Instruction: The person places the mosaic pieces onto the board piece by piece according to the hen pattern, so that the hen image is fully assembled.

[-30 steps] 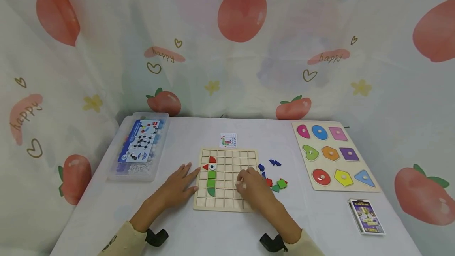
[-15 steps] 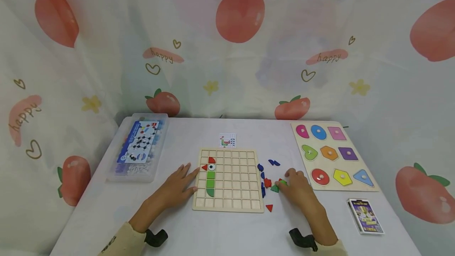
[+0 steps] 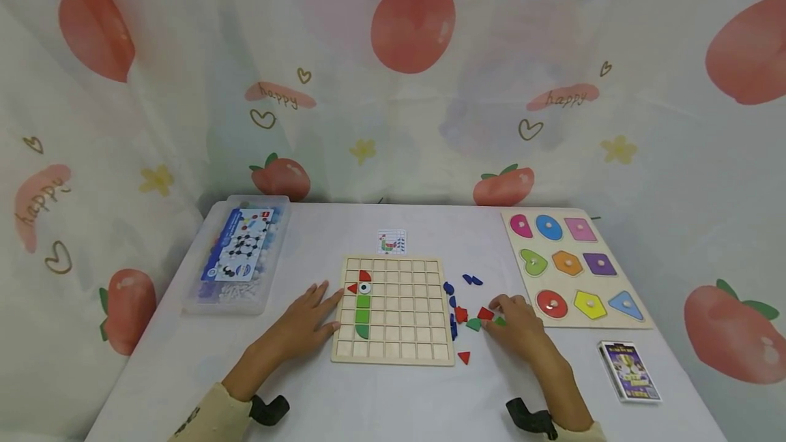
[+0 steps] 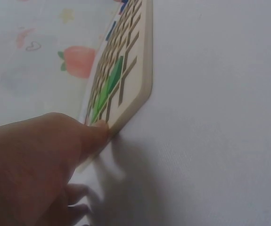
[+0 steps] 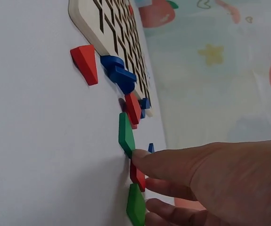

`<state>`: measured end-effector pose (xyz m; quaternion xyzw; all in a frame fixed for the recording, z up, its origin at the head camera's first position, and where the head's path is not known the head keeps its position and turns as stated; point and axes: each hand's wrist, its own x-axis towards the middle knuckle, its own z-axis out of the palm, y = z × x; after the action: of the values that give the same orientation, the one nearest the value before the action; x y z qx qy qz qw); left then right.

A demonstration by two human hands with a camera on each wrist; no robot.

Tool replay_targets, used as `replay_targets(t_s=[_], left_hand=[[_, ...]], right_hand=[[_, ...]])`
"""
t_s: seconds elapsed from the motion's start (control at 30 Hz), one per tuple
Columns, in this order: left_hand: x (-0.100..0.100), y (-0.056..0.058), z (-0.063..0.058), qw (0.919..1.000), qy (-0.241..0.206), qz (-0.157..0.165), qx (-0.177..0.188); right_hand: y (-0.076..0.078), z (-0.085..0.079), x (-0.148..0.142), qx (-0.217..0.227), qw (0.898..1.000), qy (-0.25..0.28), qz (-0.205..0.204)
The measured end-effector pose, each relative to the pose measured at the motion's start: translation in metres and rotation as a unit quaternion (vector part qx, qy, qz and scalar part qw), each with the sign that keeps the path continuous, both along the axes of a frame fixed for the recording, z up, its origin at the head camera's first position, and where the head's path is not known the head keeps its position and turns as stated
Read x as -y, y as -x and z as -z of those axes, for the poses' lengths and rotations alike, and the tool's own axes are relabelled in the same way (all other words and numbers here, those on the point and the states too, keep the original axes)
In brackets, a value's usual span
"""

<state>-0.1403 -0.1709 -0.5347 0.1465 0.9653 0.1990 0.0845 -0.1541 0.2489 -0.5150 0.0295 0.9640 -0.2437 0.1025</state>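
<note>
A wooden grid board lies on the table; its left columns hold red pieces, an eye piece, two green squares and a green quarter-round piece. My left hand rests against the board's left edge, fingers spread, the thumb touching the rim in the left wrist view. To the board's right, my right hand reaches over loose pieces. Its thumb touches near a red piece and a dark green piece; its other fingers are beside a light green piece. No piece is visibly lifted.
Blue pieces and a red triangle lie right of the board. A small pattern card is behind it. A clear plastic box stands at left. A shape puzzle and a card deck are at right.
My right hand has moved from over the board to the loose pieces at right. The light green piece has slid right, uncovering a red piece. My left hand stays put.
</note>
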Motion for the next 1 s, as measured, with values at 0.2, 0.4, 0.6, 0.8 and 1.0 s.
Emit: replay_targets(t_s=[0.2,0.4,0.6,0.8,1.0], left_hand=[[-0.001,0.001,0.003,1.0,0.002,-0.003,0.001],[0.0,0.001,0.002,1.0,0.005,-0.006,0.002],[0.0,0.003,0.004,1.0,0.006,-0.007,0.004],[0.0,0.003,0.005,0.9999,0.006,-0.007,0.006],[0.001,0.004,0.006,0.9999,0.009,-0.008,0.01]], right_hand=[[0.003,0.003,0.013,-0.032,0.999,-0.006,-0.019],[0.004,0.004,0.035,-0.065,0.997,-0.011,-0.049],[0.008,0.011,0.043,-0.082,0.994,-0.017,-0.076],[0.013,0.006,0.037,-0.058,0.995,0.03,-0.074],[0.022,0.008,0.023,-0.052,0.996,0.045,-0.055]])
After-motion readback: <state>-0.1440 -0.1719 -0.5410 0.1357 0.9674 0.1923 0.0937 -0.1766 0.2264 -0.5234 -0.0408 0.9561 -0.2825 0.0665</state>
